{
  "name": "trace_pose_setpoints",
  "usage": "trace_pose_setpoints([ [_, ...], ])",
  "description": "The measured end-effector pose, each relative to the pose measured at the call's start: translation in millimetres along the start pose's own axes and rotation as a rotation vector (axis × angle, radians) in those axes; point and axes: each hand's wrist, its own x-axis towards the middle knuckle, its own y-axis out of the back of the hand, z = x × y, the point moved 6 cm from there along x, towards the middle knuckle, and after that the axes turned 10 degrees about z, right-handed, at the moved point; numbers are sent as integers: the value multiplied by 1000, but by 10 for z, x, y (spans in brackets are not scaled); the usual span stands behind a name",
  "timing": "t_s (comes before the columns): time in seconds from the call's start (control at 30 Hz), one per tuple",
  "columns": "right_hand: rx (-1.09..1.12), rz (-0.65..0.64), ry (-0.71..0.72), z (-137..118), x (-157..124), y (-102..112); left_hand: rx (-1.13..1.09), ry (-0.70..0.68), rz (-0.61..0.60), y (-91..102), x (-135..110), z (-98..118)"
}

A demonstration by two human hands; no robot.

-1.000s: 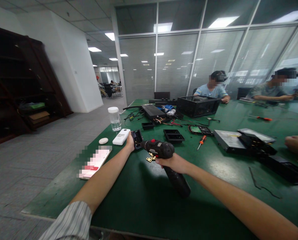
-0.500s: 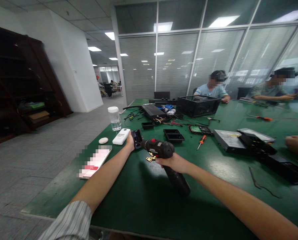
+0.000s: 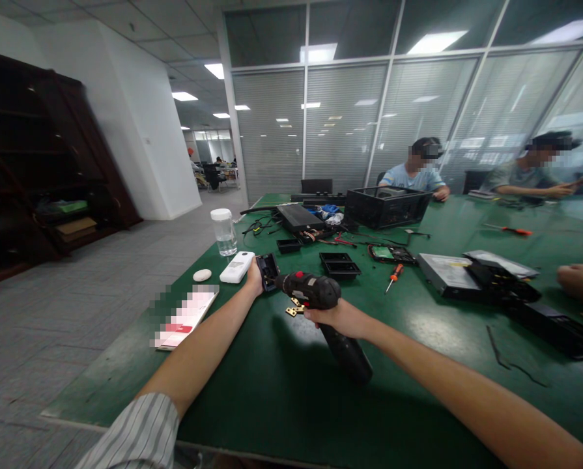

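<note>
Your right fingers [image 3: 321, 317] clasp the black drill [image 3: 320, 292], its tip pointing left toward the dark casing [image 3: 269, 270] your left fingers [image 3: 255, 276] grasp.

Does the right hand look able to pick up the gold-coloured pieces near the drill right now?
Probably not: the right hand is closed around the drill, so it's occupied, though the gold-coloured pieces lie close by on the green table.

At centre frame, the drill [image 3: 320, 292] is showing matt black plastic, while small plates [image 3: 292, 312] are glinting like brassy metal. The smooth tabletop [image 3: 430, 329] is gleaming glossily; at far left, a cabinet [image 3: 96, 153] is showing dark, polished wood.
</note>
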Motion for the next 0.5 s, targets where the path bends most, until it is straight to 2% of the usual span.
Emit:
trace_pose_setpoints([
  [0.5,26,-7,-12,38,12,-17,30,-24,-27,-26,-15,11],
])
